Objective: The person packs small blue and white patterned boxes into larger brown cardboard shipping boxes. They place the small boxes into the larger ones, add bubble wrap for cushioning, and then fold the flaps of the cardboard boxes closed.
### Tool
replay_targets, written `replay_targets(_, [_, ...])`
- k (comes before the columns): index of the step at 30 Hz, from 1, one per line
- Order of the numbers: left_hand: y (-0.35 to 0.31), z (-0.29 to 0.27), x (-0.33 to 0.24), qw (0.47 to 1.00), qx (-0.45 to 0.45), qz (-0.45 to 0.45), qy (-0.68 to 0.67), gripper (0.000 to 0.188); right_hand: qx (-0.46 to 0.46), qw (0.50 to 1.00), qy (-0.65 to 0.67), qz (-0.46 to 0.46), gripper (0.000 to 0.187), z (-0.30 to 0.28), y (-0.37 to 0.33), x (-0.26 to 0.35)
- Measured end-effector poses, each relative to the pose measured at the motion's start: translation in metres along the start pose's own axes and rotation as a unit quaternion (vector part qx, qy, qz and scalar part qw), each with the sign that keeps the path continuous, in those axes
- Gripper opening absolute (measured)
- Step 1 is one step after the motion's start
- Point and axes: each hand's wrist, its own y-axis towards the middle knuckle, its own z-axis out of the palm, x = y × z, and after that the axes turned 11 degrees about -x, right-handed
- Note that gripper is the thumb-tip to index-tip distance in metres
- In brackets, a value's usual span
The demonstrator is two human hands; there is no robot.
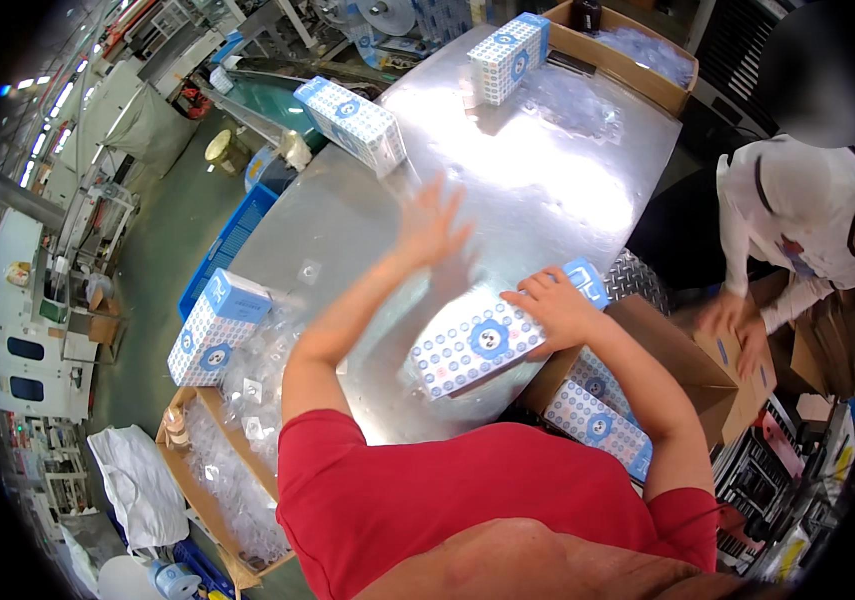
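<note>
My right hand (555,308) grips one end of a white and blue patterned box (457,352), which lies tilted above the near right part of the metal table (377,290). My left hand (431,226) is raised over the table's middle, fingers spread and slightly blurred, holding nothing. Beyond it a similar patterned carton (357,125) sits at the table's far left edge. Under my right forearm an open cardboard box (662,350) contains several patterned boxes (597,415).
Another patterned box (507,65) stands at the far side, and one (215,335) at the left among clear plastic pieces (257,385). A cardboard tray (172,455) of plastic pieces is at lower left. On the right, a co-worker's hands (737,325) rest on a cardboard box.
</note>
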Motion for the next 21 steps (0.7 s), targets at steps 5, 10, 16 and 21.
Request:
replay_targets(5, [0.104,0.035,0.106,0.976,0.039,-0.192,0.09,0.056,-0.02,1.0,0.02,0.0,0.084,-0.001,0.006,0.01])
replay_targets(10, [0.082,0.057,0.091,0.966,0.145,-0.209,-0.038,0.052,-0.039,0.999,0.01,0.006,0.083,0.005,0.0,0.006])
replay_targets(16, [-0.041,-0.055,0.033,0.916,0.27,0.112,-0.274,0.034,-0.04,0.999,0.009,0.003,0.088,0.005,-0.003,0.004])
replay_targets(21, [-0.048,-0.119,-0.003,0.959,0.133,0.04,-0.247,0.036,0.034,0.997,-0.063,0.006,0.083,0.009,0.011,0.015])
